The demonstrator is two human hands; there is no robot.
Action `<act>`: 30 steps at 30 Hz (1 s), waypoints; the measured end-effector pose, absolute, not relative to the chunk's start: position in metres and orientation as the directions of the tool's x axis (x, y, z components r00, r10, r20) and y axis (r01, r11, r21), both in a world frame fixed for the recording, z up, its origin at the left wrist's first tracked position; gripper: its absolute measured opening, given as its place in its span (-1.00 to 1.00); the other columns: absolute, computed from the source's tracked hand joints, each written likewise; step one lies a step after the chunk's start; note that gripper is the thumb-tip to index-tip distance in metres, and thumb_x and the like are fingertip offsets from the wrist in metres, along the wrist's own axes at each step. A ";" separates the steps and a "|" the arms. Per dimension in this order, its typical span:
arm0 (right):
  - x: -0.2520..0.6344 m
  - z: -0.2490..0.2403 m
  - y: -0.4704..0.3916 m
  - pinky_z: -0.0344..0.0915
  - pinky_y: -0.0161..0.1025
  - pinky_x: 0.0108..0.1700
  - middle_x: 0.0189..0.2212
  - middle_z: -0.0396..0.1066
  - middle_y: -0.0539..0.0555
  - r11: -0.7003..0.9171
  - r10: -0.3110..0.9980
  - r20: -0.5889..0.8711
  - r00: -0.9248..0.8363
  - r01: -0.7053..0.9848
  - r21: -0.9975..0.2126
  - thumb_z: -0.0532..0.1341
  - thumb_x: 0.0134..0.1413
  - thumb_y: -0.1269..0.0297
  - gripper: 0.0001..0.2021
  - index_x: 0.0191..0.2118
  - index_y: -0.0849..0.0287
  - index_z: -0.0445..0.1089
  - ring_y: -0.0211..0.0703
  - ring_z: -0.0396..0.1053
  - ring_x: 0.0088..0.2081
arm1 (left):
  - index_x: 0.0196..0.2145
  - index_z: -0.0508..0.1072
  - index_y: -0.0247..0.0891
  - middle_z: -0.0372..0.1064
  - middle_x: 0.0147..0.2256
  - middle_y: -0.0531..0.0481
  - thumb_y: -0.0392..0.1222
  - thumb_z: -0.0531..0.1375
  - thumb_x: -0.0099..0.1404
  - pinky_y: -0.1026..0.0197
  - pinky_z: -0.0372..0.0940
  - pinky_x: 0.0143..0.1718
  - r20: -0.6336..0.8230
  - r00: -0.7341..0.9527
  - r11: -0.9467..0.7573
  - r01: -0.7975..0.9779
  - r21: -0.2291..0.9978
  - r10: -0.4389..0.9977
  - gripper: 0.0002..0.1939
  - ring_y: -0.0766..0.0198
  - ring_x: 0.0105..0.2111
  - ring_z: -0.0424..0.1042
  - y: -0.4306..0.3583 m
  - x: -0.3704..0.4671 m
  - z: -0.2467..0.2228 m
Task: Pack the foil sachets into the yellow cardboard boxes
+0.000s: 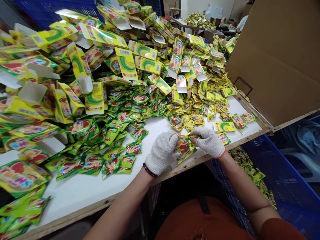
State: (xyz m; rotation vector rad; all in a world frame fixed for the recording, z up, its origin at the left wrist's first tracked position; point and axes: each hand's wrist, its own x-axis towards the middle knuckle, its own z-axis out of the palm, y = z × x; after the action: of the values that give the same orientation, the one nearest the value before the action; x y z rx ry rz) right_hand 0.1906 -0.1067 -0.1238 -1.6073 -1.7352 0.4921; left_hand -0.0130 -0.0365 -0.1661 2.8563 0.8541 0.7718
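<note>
My left hand (163, 151), in a white knitted glove with a beaded bracelet at the wrist, is closed around a small yellow-and-green candy box (184, 154) near the table's front edge. My right hand (209, 141), in a matching glove with an orange cuff, pinches at the box's upper right end. Whether those fingers hold a flap or a small packet cannot be made out. Just beyond the hands are yellow candy packets (197, 119). Green candy packets (133, 147) lie left of my left hand. A flat yellow box (224, 126) rests right of my right hand.
Open empty boxes (125, 63) heap across the back and left of the white table (72, 193), above piled packets. A brown cardboard sheet (277, 60) stands at the right. Below the table's edge sits a blue crate (287, 190) containing packets. Another heaped table (200, 20) stands behind.
</note>
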 end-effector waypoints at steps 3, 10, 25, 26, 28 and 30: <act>0.185 -0.126 -0.105 0.33 -0.20 -0.14 -0.33 0.47 0.08 0.231 0.931 0.364 0.014 0.749 -0.621 0.20 0.09 0.33 -0.87 -0.26 0.18 0.48 -0.11 0.40 -0.24 | -0.02 0.33 -0.28 0.38 -0.16 -0.19 -0.21 0.28 0.05 0.02 0.32 -0.14 0.434 0.736 -0.854 0.472 0.219 0.519 -0.49 0.01 -0.18 0.37 -0.036 -0.012 -0.164; 0.172 -0.146 -0.110 0.30 -0.08 0.15 0.00 0.45 0.18 0.264 0.900 0.435 0.035 0.750 -0.607 0.10 0.16 0.38 -0.63 0.07 0.15 0.41 -0.02 0.38 0.06 | -0.05 0.36 -0.32 0.39 -0.18 -0.22 -0.24 0.26 0.04 0.02 0.33 -0.17 0.475 0.654 -0.798 0.563 0.215 0.589 -0.53 -0.02 -0.19 0.37 -0.035 -0.012 -0.168; 0.172 -0.122 -0.116 0.20 -0.37 -0.62 -0.69 0.32 -0.07 -0.126 0.992 -0.108 0.070 0.342 -0.931 0.15 0.14 0.09 -0.57 0.04 0.21 0.41 -0.27 0.29 -0.68 | 0.14 0.29 -0.30 0.41 -0.19 -0.22 -0.09 0.24 0.19 0.03 0.29 -0.27 0.558 0.672 -0.822 0.568 0.032 0.486 -0.41 0.00 -0.23 0.38 -0.043 -0.025 -0.166; 0.170 -0.124 -0.116 0.25 -0.36 -0.56 -0.63 0.37 -0.04 -0.065 0.993 -0.015 0.120 0.426 -0.903 0.16 0.13 0.14 -0.66 -0.05 0.19 0.45 -0.26 0.33 -0.62 | 0.13 0.29 -0.30 0.41 -0.20 -0.21 -0.08 0.24 0.20 0.04 0.28 -0.28 0.557 0.680 -0.823 0.568 0.012 0.477 -0.43 0.01 -0.24 0.38 -0.044 -0.024 -0.167; 0.166 -0.127 -0.114 0.32 -0.34 -0.42 -0.50 0.43 0.01 0.043 0.972 0.170 0.163 0.588 -0.808 0.16 0.10 0.26 -0.83 -0.26 0.16 0.47 -0.24 0.40 -0.47 | 0.12 0.31 -0.31 0.42 -0.20 -0.22 -0.10 0.23 0.20 0.04 0.28 -0.28 0.555 0.691 -0.827 0.562 -0.008 0.463 -0.45 0.01 -0.25 0.38 -0.046 -0.023 -0.168; 0.162 -0.128 -0.113 0.32 -0.35 -0.39 -0.50 0.41 0.00 0.075 0.975 0.190 0.114 0.635 -0.769 0.14 0.08 0.34 -0.88 -0.41 0.16 0.41 -0.24 0.40 -0.44 | 0.11 0.31 -0.33 0.41 -0.19 -0.24 -0.12 0.24 0.18 0.03 0.28 -0.27 0.562 0.687 -0.834 0.552 0.009 0.460 -0.44 0.00 -0.24 0.38 -0.049 -0.022 -0.168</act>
State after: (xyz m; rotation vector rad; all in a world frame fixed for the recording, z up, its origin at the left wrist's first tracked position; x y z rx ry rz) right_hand 0.1620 -0.1127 -0.1276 -1.6392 -1.6003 0.5710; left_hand -0.0225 -0.0486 -0.1676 3.0323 0.9164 0.9361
